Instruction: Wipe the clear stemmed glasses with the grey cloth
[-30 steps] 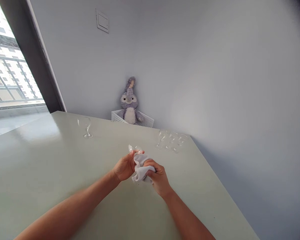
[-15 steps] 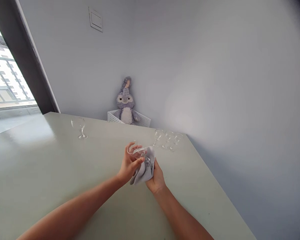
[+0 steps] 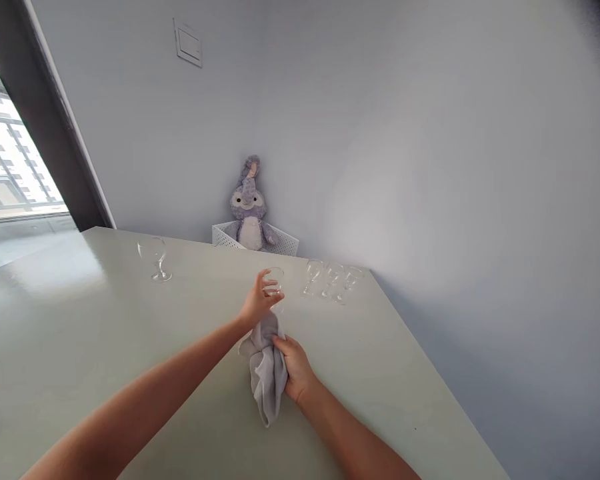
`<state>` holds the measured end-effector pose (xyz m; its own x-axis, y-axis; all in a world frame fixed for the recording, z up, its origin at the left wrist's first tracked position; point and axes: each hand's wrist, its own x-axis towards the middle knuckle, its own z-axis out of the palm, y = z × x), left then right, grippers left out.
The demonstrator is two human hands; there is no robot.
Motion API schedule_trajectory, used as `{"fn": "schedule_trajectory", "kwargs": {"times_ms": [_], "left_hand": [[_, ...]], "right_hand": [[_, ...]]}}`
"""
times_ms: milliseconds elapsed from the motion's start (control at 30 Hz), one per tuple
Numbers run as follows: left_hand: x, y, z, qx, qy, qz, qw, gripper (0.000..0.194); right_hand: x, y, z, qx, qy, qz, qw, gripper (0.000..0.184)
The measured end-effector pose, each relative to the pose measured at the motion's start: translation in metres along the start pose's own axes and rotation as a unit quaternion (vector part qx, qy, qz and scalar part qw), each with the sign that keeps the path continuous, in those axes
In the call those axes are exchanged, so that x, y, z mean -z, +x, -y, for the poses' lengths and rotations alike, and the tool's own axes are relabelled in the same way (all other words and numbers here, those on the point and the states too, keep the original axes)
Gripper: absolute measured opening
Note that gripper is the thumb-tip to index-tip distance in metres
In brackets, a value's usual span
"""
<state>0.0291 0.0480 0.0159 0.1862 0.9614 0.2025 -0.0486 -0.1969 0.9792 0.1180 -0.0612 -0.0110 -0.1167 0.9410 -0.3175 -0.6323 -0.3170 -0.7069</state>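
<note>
My left hand [image 3: 261,299] has its fingers wrapped around the bowl of a clear stemmed glass [image 3: 275,280], which is upright above the table. The glass's foot is hard to make out against the pale surface. Closer to me, my right hand [image 3: 296,367] grips a crumpled grey cloth [image 3: 266,373] between thumb and fingers, and its loose end hangs down. The top of the cloth comes just below the glass and the left wrist.
Three more stemmed glasses [image 3: 335,275] stand in a row near the far right edge of the pale table [image 3: 180,413]. A larger stemmed glass [image 3: 161,275] stands at the left. Behind the table, a plush toy [image 3: 251,230] sits in a white basket [image 3: 285,244] against the wall.
The glass has come out of the cloth and turned from tilted to upright, moving forward in my left hand. My right hand has drawn the cloth back toward me, and it now hangs down.
</note>
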Motion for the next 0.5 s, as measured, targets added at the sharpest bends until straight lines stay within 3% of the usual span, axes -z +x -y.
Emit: {"fn": "schedule_trajectory", "kwargs": {"times_ms": [200, 500], "left_hand": [[-0.023, 0.048, 0.014, 0.040, 0.059, 0.029, 0.997, 0.067], [-0.049, 0.077, 0.032, 0.035, 0.090, 0.001, 0.995, 0.071]], "right_hand": [[-0.004, -0.005, 0.000, -0.009, -0.037, 0.003, 0.999, 0.019], [0.002, 0.003, 0.000, -0.001, -0.044, 0.003, 0.999, 0.024]]}}
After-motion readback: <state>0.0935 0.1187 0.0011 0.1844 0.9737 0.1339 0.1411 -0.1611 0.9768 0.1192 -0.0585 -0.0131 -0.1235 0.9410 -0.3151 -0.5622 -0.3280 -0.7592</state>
